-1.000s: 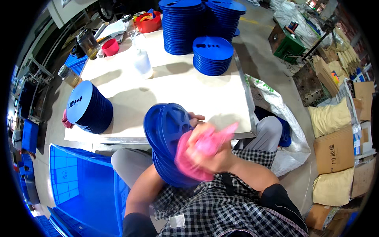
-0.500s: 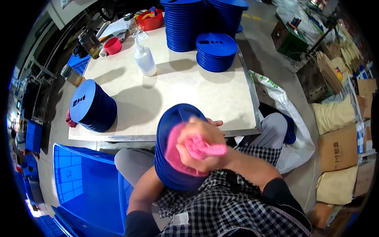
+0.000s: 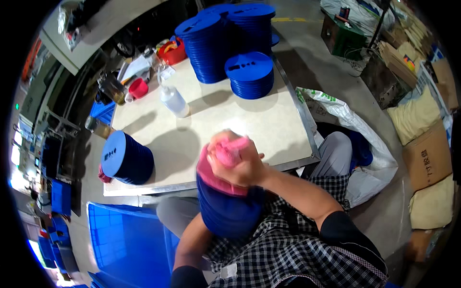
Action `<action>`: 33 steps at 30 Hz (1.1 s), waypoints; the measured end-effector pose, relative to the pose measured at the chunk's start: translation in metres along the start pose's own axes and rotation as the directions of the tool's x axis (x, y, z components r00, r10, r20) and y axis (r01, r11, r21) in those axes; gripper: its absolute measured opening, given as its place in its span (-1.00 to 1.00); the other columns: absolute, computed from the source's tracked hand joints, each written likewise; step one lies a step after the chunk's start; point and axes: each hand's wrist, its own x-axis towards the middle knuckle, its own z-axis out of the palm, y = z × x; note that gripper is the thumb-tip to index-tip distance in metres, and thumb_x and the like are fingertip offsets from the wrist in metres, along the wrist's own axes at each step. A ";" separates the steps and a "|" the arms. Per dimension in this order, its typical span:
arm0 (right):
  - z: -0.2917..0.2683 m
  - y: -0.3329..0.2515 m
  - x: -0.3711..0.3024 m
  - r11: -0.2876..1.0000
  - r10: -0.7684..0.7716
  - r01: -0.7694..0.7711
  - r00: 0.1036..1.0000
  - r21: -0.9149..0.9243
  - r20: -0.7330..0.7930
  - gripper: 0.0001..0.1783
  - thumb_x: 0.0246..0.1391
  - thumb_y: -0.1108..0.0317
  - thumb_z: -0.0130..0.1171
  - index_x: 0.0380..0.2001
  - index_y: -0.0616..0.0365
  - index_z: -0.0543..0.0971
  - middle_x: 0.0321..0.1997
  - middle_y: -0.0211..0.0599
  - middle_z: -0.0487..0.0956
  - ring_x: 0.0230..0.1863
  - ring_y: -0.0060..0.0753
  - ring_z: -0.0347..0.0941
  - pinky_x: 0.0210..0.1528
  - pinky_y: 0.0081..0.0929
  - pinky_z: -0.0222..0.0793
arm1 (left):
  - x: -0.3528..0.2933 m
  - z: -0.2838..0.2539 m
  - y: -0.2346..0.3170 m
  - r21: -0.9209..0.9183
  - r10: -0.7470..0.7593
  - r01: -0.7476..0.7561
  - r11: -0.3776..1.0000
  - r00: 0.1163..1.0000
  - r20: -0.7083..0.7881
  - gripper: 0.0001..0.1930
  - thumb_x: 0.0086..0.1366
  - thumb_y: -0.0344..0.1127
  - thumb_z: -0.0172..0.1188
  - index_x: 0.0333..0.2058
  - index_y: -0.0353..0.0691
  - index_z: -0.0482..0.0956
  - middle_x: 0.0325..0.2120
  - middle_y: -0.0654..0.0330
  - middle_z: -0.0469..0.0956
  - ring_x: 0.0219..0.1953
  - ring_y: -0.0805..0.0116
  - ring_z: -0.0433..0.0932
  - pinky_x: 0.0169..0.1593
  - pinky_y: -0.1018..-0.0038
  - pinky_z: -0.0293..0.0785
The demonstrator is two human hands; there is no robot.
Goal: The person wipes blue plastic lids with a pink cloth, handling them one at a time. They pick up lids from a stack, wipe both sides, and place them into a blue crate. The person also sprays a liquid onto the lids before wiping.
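Note:
A stack of dark blue discs point(image 3: 223, 211) is tilted over my lap at the table's near edge. A pink cloth point(image 3: 216, 180) lies against its upper end. My right hand point(image 3: 245, 168) is closed on this cloth, a bunched part showing out of the fist, and presses at the top of the stack. My left forearm point(image 3: 194, 240) reaches up along the stack's left side. The discs and my right hand hide my left hand, so its grip does not show. Some blur lies over the stack.
Another blue disc stack point(image 3: 127, 158) stands at the table's left corner. Taller stacks point(image 3: 206, 48) and a short stack point(image 3: 249, 77) are farther back. A squeeze bottle point(image 3: 175, 102) stands mid-table. Below left is a blue crate point(image 3: 129, 240); a white sack point(image 3: 370, 177) lies right.
My right hand and the pink cloth have shifted up and slightly left on the stack. The stack's top, partly bare before, is now covered. The whole view has shifted and tilted.

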 end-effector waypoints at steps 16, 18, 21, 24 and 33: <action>-0.174 0.113 -0.021 0.448 0.162 -0.168 0.981 -0.878 -0.105 -0.67 0.06 0.39 0.27 -0.08 0.19 0.55 -0.13 -0.07 0.68 -0.05 0.03 0.58 -0.02 -0.10 0.54 | 0.029 -0.104 0.114 0.939 0.216 0.315 -0.141 0.935 -0.281 -0.76 0.12 -0.36 0.27 -0.22 -0.31 0.55 -0.34 -0.20 0.65 -0.18 -0.26 0.64 -0.06 0.01 0.58; -0.170 0.098 -0.018 0.449 0.245 -0.239 0.960 -0.861 -0.139 -0.68 0.06 0.41 0.27 -0.09 0.21 0.54 -0.14 -0.09 0.68 -0.06 0.01 0.57 -0.02 -0.12 0.54 | 0.020 -0.122 0.145 0.904 0.248 0.396 -0.163 0.903 -0.351 -0.74 0.10 -0.36 0.28 -0.22 -0.31 0.60 -0.35 -0.21 0.66 -0.19 -0.22 0.66 -0.06 0.04 0.59; -0.178 0.111 -0.023 0.479 0.166 -0.163 0.982 -0.863 -0.093 -0.67 0.04 0.41 0.28 -0.10 0.22 0.53 -0.18 -0.10 0.67 -0.06 -0.01 0.56 -0.03 -0.12 0.53 | 0.005 -0.154 0.207 0.857 0.342 0.515 0.038 0.799 -0.495 -0.59 0.07 -0.36 0.32 -0.05 -0.27 0.65 -0.36 -0.14 0.70 -0.23 -0.02 0.71 -0.08 0.17 0.63; -0.173 0.114 -0.025 0.500 0.118 -0.134 0.989 -0.855 -0.086 -0.68 0.03 0.43 0.29 -0.13 0.23 0.52 -0.21 -0.12 0.65 -0.09 -0.02 0.55 -0.05 -0.11 0.53 | -0.034 -0.248 0.247 0.740 0.309 0.526 0.420 0.684 -0.661 -0.60 0.17 -0.45 0.31 0.02 -0.32 0.64 -0.28 0.00 0.73 -0.22 0.16 0.74 -0.10 0.30 0.66; -0.168 0.119 -0.021 0.513 0.142 -0.179 0.982 -0.839 -0.123 -0.71 0.07 0.42 0.30 -0.12 0.17 0.55 -0.19 -0.10 0.63 -0.10 0.00 0.56 -0.05 -0.11 0.54 | -0.121 -0.461 0.258 0.242 -0.046 0.602 0.761 0.422 -0.905 -0.78 0.40 -0.36 0.07 -0.10 -0.35 0.58 -0.15 0.10 0.69 -0.09 0.20 0.71 -0.02 0.09 0.68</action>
